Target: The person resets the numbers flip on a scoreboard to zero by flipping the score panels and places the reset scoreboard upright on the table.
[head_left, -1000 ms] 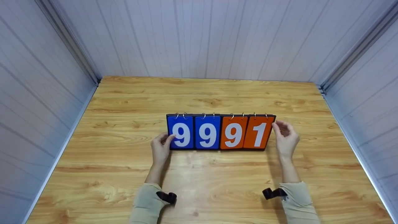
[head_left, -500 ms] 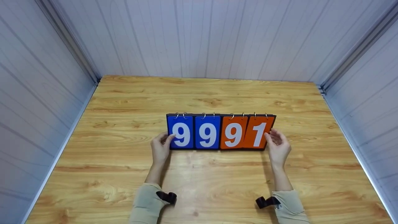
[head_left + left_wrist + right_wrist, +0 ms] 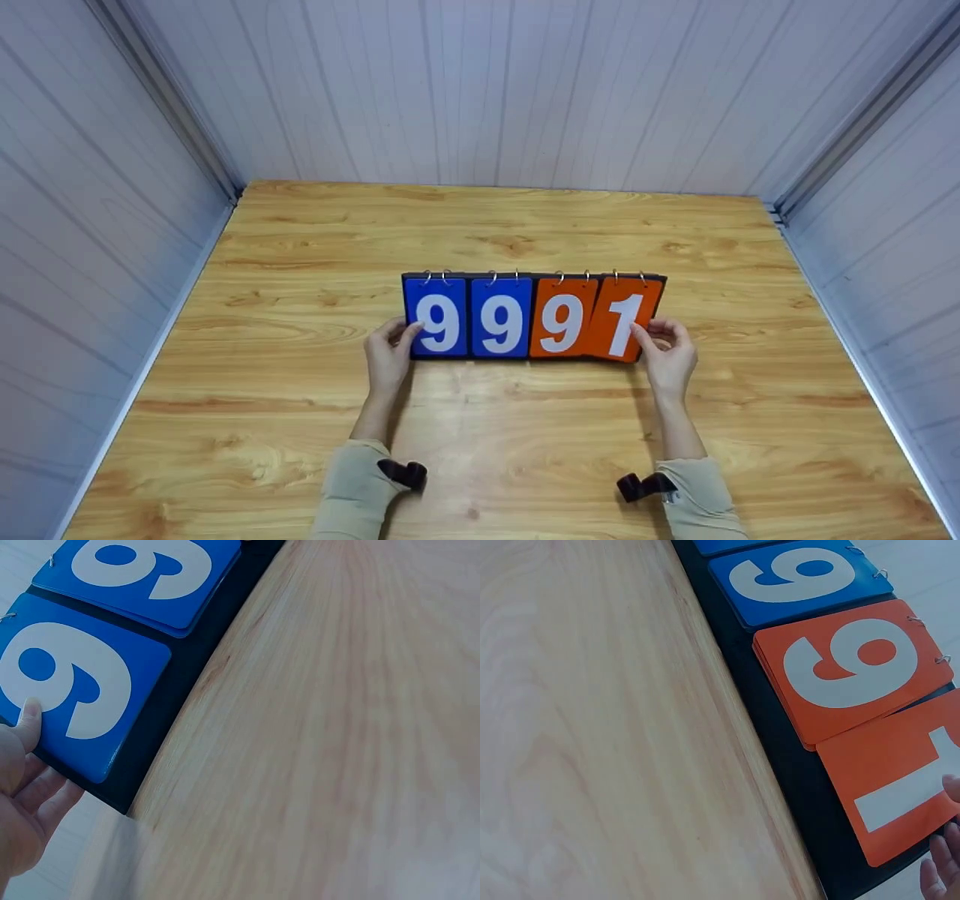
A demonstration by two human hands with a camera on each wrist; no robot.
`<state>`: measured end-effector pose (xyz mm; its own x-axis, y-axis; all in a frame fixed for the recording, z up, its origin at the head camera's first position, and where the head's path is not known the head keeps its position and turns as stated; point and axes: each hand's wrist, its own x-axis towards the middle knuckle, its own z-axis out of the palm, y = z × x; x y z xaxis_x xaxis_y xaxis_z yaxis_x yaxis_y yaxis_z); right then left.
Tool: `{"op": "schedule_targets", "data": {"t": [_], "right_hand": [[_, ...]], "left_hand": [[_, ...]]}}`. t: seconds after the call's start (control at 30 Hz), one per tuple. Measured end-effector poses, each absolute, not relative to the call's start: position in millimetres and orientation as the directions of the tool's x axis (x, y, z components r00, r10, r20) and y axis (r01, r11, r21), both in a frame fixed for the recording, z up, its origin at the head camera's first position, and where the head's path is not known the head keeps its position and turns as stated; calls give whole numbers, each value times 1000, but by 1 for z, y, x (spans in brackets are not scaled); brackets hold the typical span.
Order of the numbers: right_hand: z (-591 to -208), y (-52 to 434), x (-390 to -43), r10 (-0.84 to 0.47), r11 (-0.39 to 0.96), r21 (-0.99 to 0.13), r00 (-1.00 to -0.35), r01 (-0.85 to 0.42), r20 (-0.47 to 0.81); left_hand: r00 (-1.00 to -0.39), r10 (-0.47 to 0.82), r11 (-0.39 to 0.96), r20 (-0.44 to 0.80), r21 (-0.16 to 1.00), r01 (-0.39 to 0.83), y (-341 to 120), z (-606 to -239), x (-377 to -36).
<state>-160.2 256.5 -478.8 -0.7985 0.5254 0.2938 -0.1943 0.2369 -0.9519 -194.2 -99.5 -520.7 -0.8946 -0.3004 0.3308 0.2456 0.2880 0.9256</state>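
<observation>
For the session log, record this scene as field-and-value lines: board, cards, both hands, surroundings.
Object: flip-number board
Reading: 9991, left to right
Blue pair: left blue 9 card, right blue 9 card
Orange pair: orange 9 card, orange 1 card, the latter askew
Left hand: grips board's left end, thumb on blue card
Right hand: thumb on orange 1 card
Surface: wooden tabletop
Background: pale panelled walls

Head view forward-down, close wrist views, all sharing scoreboard
</observation>
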Motion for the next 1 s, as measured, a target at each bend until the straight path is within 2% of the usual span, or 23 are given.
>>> {"op": "schedule_targets", "data": {"t": [0.23, 0.33, 0.53, 0.57, 0.7, 0.73, 0.8, 0.93, 1.0], "right_hand": [[-481, 257, -156, 516, 172, -975, -830, -141, 211], [-481, 258, -152, 498, 113, -980, -845, -163, 198], [-490, 269, -147, 456, 102, -956, -841, -274, 290], [-495, 274, -148, 439, 68, -949, -845, -307, 305], [-537, 305, -163, 340, 43, -886, -827, -462, 448], [-538, 308, -163, 330, 23, -884, -831, -466, 447], [-531, 309, -160, 308, 20, -880, -834, -475, 457], [-481, 293, -139, 287, -17, -902, -866, -432, 409], [-474, 296, -137, 238, -19, -881, -858, -472, 455]], "left_hand": [[-899, -298, 256, 320, 934, 247, -99, -521, -195], [-905, -301, 257, 302, 939, 228, -99, -522, -195], [-903, -296, 255, 311, 937, 239, -100, -524, -195], [-903, -295, 251, 312, 937, 242, -100, -524, -196], [-906, -289, 233, 309, 941, 246, -100, -524, -195], [-907, -287, 227, 309, 941, 249, -100, -523, -194], [-905, -282, 232, 319, 938, 258, -98, -515, -190], [-898, -276, 242, 344, 929, 281, -96, -506, -186], [-894, -280, 250, 350, 926, 283, -97, -509, -188]]}}
